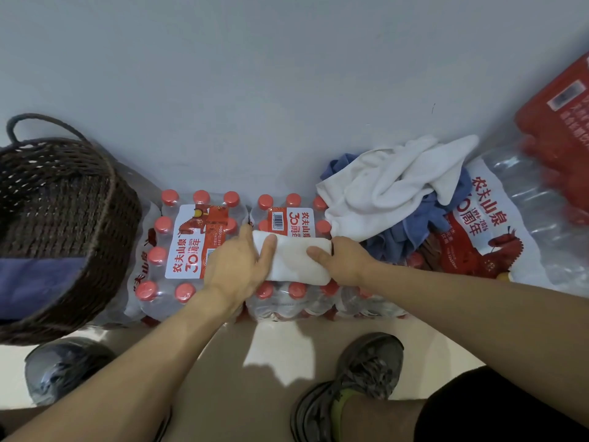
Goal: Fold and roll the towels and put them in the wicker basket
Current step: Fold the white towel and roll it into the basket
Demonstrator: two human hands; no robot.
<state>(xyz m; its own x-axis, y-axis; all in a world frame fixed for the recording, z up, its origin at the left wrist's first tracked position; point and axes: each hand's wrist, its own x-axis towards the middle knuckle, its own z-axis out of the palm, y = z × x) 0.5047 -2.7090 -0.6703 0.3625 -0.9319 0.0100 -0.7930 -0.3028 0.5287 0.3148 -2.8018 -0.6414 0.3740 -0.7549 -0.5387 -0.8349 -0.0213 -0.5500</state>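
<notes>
A white rolled towel (294,261) lies crosswise on top of the shrink-wrapped packs of water bottles (185,247), between both hands. The left hand (237,263) grips its left end: the thumb lies over the top of the roll, and the fingers curl round the far side, with one fingertip showing above the towel's edge. The right hand (342,260) holds the right end, its thumb pressed flat on the top face while the other fingers wrap round the end and are mostly hidden behind the cloth.

Just beyond the right hand sits a heap of unfolded towels (395,186), a white one draped over blue ones, resting on another bottle pack (487,224) against the pale wall (255,74). Well to the left stands the dark wicker basket (73,199), its handle up, with a blue towel (38,282) inside near the front rim. Below, two grey shoes (360,378) stand on the beige floor (229,362).
</notes>
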